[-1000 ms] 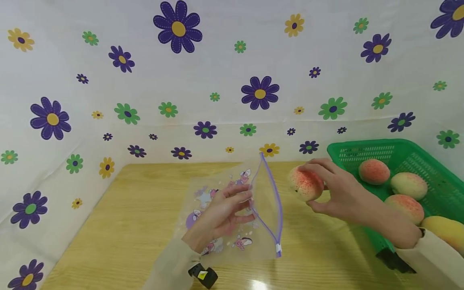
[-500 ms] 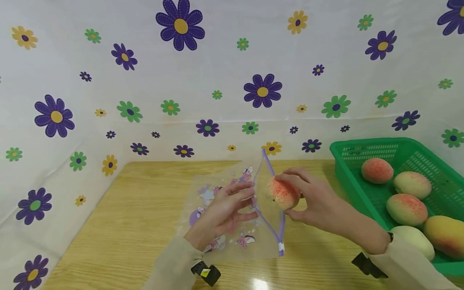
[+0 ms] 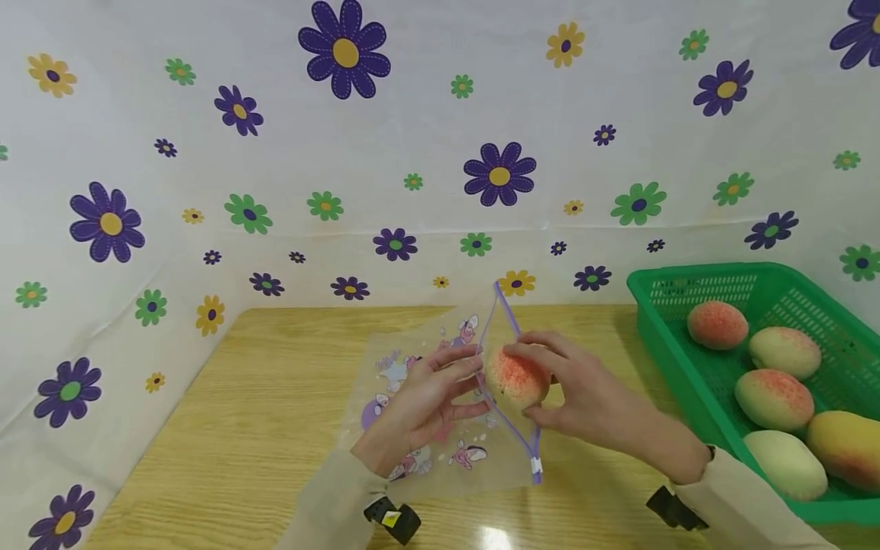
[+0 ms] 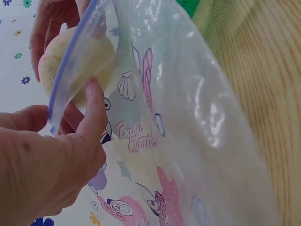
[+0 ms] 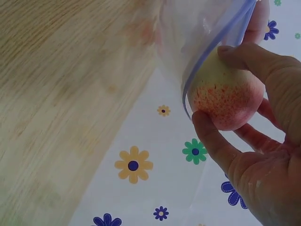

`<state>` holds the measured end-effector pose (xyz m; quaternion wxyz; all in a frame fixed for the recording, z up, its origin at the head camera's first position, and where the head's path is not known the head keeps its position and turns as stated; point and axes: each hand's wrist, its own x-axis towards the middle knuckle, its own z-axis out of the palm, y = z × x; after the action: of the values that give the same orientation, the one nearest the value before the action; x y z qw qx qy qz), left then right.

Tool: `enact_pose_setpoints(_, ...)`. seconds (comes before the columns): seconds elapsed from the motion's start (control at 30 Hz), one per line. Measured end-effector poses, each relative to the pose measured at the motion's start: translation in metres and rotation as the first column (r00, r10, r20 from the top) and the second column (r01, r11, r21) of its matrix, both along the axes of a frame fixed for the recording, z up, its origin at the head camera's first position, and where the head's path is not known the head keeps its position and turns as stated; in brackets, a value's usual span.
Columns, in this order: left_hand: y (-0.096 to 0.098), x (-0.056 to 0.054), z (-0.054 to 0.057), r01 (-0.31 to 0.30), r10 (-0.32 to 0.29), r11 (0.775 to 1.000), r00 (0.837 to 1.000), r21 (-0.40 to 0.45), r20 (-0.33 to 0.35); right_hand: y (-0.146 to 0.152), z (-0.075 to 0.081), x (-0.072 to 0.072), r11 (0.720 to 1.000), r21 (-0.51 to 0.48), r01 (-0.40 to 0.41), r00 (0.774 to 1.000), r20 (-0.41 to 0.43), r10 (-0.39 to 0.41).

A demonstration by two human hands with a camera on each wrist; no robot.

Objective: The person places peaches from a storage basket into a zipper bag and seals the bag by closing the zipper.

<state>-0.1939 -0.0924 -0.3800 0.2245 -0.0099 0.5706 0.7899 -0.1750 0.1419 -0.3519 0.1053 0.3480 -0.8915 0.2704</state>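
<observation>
A clear zip bag (image 3: 440, 466) with pink and purple cartoon prints stands tilted over the table, its purple-edged mouth spread toward the right. My left hand (image 3: 426, 405) grips the near edge of that mouth, fingers on both sides of the film in the left wrist view. In my right hand (image 3: 591, 397) is a peach (image 3: 516, 378), pale yellow with red speckles, held between thumb and fingers. The peach sits in the bag's mouth; in the right wrist view the purple zip strip (image 5: 211, 47) crosses in front of its side. A white slider (image 3: 536, 464) is at the strip's lower end.
At the right stands a green plastic basket (image 3: 677, 374) with several fruits in it, among them a reddish peach (image 3: 718, 325) and a yellow mango (image 3: 849, 447). The wooden table (image 3: 241, 428) meets a white flower-printed cloth (image 3: 426, 122) at the back and left.
My right hand has carried the peach leftward from beside the basket into the bag's mouth. The left hand has kept its grip on the bag nearly in place.
</observation>
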Motion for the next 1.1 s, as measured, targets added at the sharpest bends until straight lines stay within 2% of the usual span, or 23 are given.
enact_pose_setpoints(0.27,-0.001,0.000,0.000,-0.007,0.007,1.000,1.000,-0.007,-0.007,0.002,0.002,0.000,0.990,0.136,-0.028,0.997,0.070,0.019)
enact_pose_setpoints(0.47,-0.002,0.000,0.005,0.000,0.001,1.000,1.000,0.013,-0.010,0.002,0.003,-0.002,0.950,0.304,-0.070,0.989,0.146,0.026)
enact_pose_setpoints(0.63,-0.003,0.002,0.006,0.001,-0.001,1.000,1.000,0.019,0.022,0.001,0.001,-0.005,0.921,0.382,-0.076,0.985,0.174,0.009)
enact_pose_setpoints(0.8,-0.003,0.004,0.002,0.015,-0.017,0.999,0.999,0.034,0.052,-0.004,-0.001,-0.009,0.942,0.330,-0.062,0.984,0.181,0.002)
enact_pose_setpoints(0.93,-0.001,0.005,0.000,0.030,-0.031,0.999,0.999,0.035,0.029,-0.010,-0.004,-0.014,0.963,0.256,-0.083,0.984,0.171,0.040)
enact_pose_setpoints(1.1,-0.001,0.006,-0.002,0.002,-0.004,0.998,0.999,0.066,0.032,-0.015,-0.015,-0.019,0.973,0.213,-0.089,0.980,0.194,0.047)
